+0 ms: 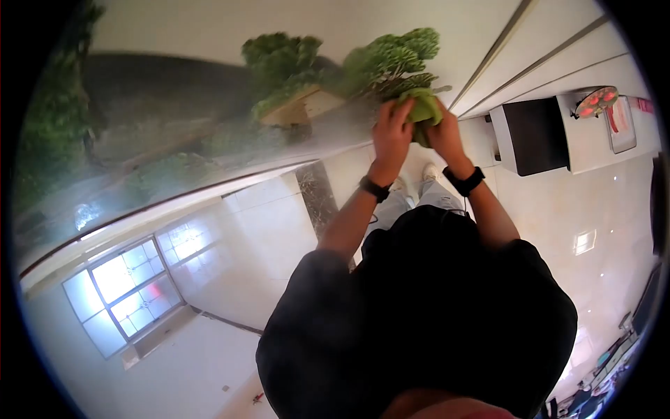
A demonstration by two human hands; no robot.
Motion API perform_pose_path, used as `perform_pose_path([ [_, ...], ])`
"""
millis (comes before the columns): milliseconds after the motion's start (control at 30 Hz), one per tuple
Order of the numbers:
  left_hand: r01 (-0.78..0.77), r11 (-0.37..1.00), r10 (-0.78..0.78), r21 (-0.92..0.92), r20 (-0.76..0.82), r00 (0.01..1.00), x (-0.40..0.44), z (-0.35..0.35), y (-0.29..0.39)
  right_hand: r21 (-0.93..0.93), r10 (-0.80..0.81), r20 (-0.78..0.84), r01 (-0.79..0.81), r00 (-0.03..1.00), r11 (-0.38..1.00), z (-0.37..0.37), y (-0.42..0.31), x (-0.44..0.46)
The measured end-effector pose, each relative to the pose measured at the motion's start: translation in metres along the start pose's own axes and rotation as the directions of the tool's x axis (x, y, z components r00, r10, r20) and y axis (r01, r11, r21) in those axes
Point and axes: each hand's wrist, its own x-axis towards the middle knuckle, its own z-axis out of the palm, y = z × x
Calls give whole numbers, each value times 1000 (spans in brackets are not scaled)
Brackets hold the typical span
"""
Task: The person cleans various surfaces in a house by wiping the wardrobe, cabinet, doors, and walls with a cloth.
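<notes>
A green cloth (pixel 422 110) is bunched up between my two hands. My left hand (pixel 392 136) grips its left side with curled fingers, and my right hand (pixel 447 136) holds its right side. Part of the cloth hangs down below the fingers. Just beyond it stands a small green tree (pixel 405 56) with dense leaf clusters, close to the cloth. To the left is a second leafy tree (pixel 279 63), above a small pale roof-shaped piece (pixel 303 105). Haze or mist blurs this planted display, so its finer parts are hard to make out.
The display's dark-edged rim (pixel 160 201) runs along the left. At right stands a white cabinet with a black panel (pixel 534 136), bearing a round plate with red items (pixel 597 103) and a tray (pixel 620 129). A bright window (pixel 129 290) shows lower left. Shiny tiles (pixel 551 209) cover the floor.
</notes>
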Motion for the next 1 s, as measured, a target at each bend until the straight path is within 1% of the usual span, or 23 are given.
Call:
perform_pose_path([
  [33, -6, 1000, 6, -23, -5, 1000, 2, 3, 4, 30, -11, -6, 12, 1000, 999, -9, -12, 2],
  [67, -13, 999, 13, -46, -13, 1000, 4, 4, 8, 77, 54, -2, -53, 999, 996, -11, -16, 1],
  [100, -25, 997, 24, -69, -23, 999, 4, 3, 7, 60, 61, -20, -60, 998, 996, -8, -18, -1],
  [133, 12, 995, -8, -95, 42, 999, 2, -3, 4, 46, 67, -41, -65, 997, 997, -4, -20, -2],
  [167, 4, 997, -1, -79, 40, 999, 0, -9, 0, 35, 73, -66, -71, 995, 997, 2, -22, -3],
  [233, -9, 999, 11, -47, 40, 999, -4, -23, -5, 4, 59, -60, -58, 996, 998, 18, -26, -6],
  [300, 109, 991, -104, -71, 67, 992, -15, -34, -24, -28, 34, -37, -35, 999, 999, 37, -30, -10],
  [333, 163, 983, -156, -85, 82, 984, -20, -42, -34, -78, 3, -3, -3, 1000, 997, 50, -21, -12],
  [367, 193, 979, -188, -62, 69, 980, -25, -50, -43, -94, -10, -8, 9, 1000, 995, 68, -6, -14],
  [433, 252, 968, -251, -16, 51, 967, -35, -76, -60, -184, 20, 41, -12, 999, 983, 96, -16, -18],
  [467, 257, 966, -257, 3, 20, 966, -41, -87, -69, -235, 27, 78, -8, 997, 972, 111, -16, -19],
  [533, 268, 963, -267, 39, -37, 963, -51, -106, -86, -282, 26, 165, 22, 986, 959, 137, -20, -20],
  [567, 296, 955, -294, 32, -47, 955, -56, -115, -93, -306, 30, 208, 36, 978, 951, 148, -23, -22],
  [633, 344, 939, -343, 13, -52, 938, -63, -126, -104, -337, 72, 205, 1, 976, 942, 168, -24, -29],
  [667, 326, 945, -324, 18, -72, 943, -66, -127, -107, -351, 93, 196, -19, 976, 936, 174, -25, -30],
  [767, 288, 958, -284, 10, -133, 950, -69, -119, -109, -363, 66, 222, 20, 973, 932, 165, -48, -32],
  [833, 291, 957, -290, -15, -163, 943, -70, -109, -105, -385, 135, 261, -25, 956, 923, 151, -45, -32],
  [933, 446, 882, -451, -151, 1, 893, -78, -80, -100, -350, 232, 312, -116, 921, 930, 112, -48, -39],
  [1000, 492, 858, -472, -146, 153, 868, -79, -63, -78, -323, 313, 355, -199, 881, 925, 74, -45, -49],
])
